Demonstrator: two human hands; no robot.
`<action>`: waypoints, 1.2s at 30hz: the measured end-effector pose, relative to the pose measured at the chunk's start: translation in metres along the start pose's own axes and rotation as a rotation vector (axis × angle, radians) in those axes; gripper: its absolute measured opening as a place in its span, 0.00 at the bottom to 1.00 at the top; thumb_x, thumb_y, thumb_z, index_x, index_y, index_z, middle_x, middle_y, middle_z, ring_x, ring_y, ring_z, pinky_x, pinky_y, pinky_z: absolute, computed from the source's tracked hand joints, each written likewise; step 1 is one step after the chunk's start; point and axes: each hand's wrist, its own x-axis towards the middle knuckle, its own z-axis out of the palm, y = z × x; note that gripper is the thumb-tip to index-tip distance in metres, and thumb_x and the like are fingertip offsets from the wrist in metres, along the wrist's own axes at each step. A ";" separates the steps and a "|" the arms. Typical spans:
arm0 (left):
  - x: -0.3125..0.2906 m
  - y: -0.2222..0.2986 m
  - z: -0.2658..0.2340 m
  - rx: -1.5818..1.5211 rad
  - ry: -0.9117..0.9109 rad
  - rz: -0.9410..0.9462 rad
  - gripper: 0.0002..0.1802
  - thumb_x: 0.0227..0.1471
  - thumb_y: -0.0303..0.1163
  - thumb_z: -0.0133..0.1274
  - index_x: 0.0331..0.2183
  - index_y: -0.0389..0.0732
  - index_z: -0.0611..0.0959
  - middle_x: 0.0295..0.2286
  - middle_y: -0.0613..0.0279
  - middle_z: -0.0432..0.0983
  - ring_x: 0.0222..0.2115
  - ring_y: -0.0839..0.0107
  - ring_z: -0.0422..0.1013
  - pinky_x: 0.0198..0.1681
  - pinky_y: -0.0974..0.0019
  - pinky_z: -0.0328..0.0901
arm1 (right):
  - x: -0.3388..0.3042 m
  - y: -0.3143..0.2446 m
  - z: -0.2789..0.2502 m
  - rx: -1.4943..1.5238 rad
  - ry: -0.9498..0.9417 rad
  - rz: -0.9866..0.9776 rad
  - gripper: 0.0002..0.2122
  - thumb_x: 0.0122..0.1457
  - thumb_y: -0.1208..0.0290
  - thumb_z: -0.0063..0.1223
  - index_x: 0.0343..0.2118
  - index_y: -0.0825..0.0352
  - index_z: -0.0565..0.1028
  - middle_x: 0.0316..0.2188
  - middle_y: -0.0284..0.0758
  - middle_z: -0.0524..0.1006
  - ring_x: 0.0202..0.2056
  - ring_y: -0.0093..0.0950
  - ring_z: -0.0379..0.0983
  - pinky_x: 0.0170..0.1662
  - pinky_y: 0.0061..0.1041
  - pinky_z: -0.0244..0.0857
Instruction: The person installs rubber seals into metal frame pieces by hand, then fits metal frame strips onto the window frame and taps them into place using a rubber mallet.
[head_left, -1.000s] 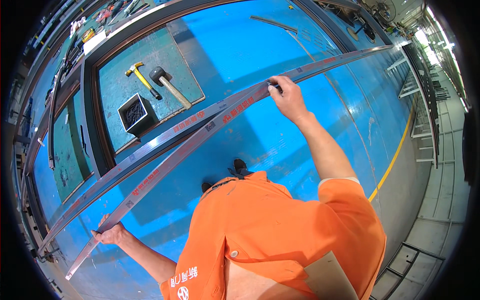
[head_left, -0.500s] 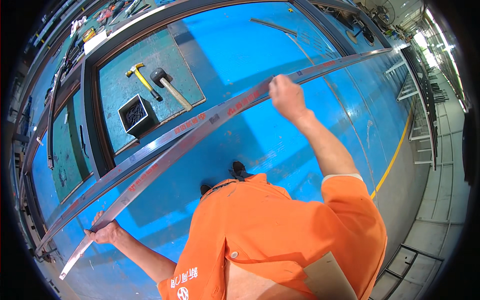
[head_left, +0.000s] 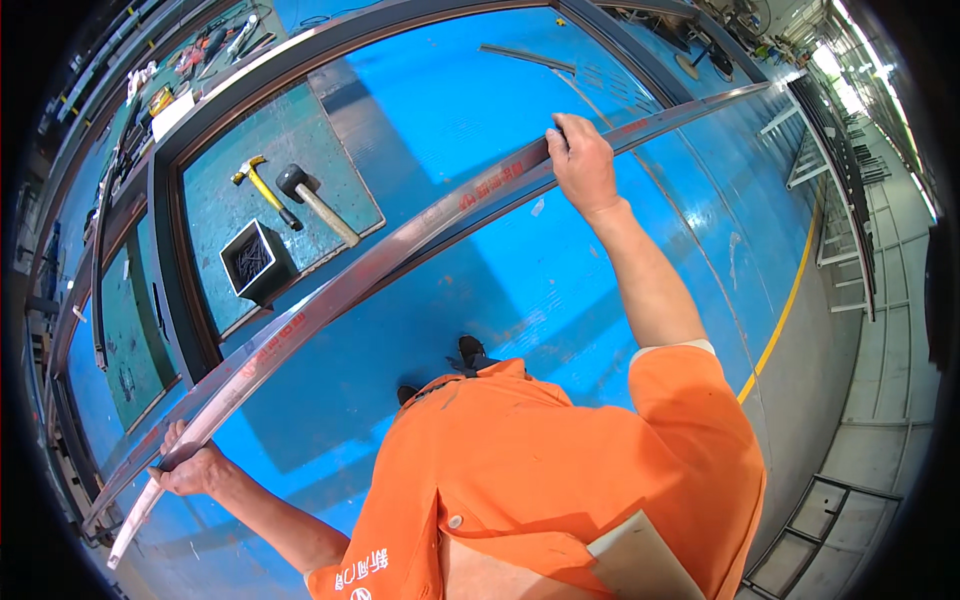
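A long, thin metal strip (head_left: pixel 310 310) in clear film with red print slants across the view, over the front rail (head_left: pixel 225 385) of a big dark frame. My left hand (head_left: pixel 190 465) is closed around the strip close to its near-left end, which sticks out past the fingers. My right hand (head_left: pixel 583 168) grips the strip farther along to the right, fingertips over its far edge and thumb on the near side. Between the hands the strip hides part of the rail. Whether strip and rail touch there, I cannot tell.
Inside the frame, a green board (head_left: pixel 345 180) carries a yellow-handled claw hammer (head_left: pixel 268 192), a mallet (head_left: pixel 318 203) with a black head and a black box (head_left: pixel 252 262) of dark fasteners. Assorted tools (head_left: pixel 215 50) lie at the far left. A rack (head_left: pixel 835 190) stands at the right.
The strip's middle has come up over the front rail, covering more of it. My right hand has opened from a fist-like pose to fingers laid over the strip; my left hand keeps its hold.
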 end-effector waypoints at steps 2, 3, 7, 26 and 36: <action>-0.002 -0.003 -0.001 -0.005 -0.042 -0.025 0.21 0.64 0.51 0.36 0.27 0.45 0.63 0.23 0.59 0.65 0.24 0.58 0.67 0.32 0.55 0.69 | -0.002 0.011 -0.001 -0.018 -0.028 -0.051 0.10 0.60 0.75 0.55 0.44 0.69 0.76 0.43 0.39 0.80 0.36 0.39 0.78 0.41 0.34 0.73; -0.005 -0.004 0.001 -0.004 -0.047 -0.021 0.21 0.64 0.51 0.36 0.27 0.45 0.63 0.23 0.59 0.65 0.24 0.58 0.67 0.32 0.55 0.69 | -0.002 0.015 -0.001 -0.016 -0.025 -0.047 0.10 0.60 0.75 0.55 0.44 0.69 0.76 0.43 0.39 0.80 0.36 0.39 0.78 0.41 0.34 0.73; -0.022 -0.007 0.010 -0.048 -0.167 -0.033 0.20 0.63 0.50 0.36 0.27 0.45 0.63 0.22 0.61 0.63 0.24 0.60 0.64 0.31 0.58 0.66 | -0.005 0.030 -0.001 0.034 0.051 0.008 0.07 0.61 0.74 0.55 0.39 0.70 0.77 0.38 0.39 0.80 0.34 0.40 0.77 0.40 0.35 0.73; -0.123 -0.061 0.113 0.064 -0.234 0.219 0.20 0.62 0.48 0.35 0.25 0.44 0.65 0.21 0.64 0.62 0.24 0.63 0.63 0.31 0.59 0.62 | -0.008 0.037 0.028 0.226 -0.204 0.153 0.07 0.64 0.68 0.51 0.34 0.66 0.70 0.27 0.42 0.76 0.23 0.43 0.74 0.27 0.39 0.69; -0.205 -0.172 0.197 -0.105 -0.562 -0.270 0.13 0.63 0.38 0.48 0.44 0.43 0.79 0.39 0.56 0.80 0.41 0.61 0.77 0.52 0.53 0.69 | 0.071 -0.083 0.059 0.242 -0.122 -0.550 0.21 0.51 0.70 0.62 0.49 0.64 0.73 0.44 0.39 0.71 0.42 0.34 0.68 0.46 0.37 0.62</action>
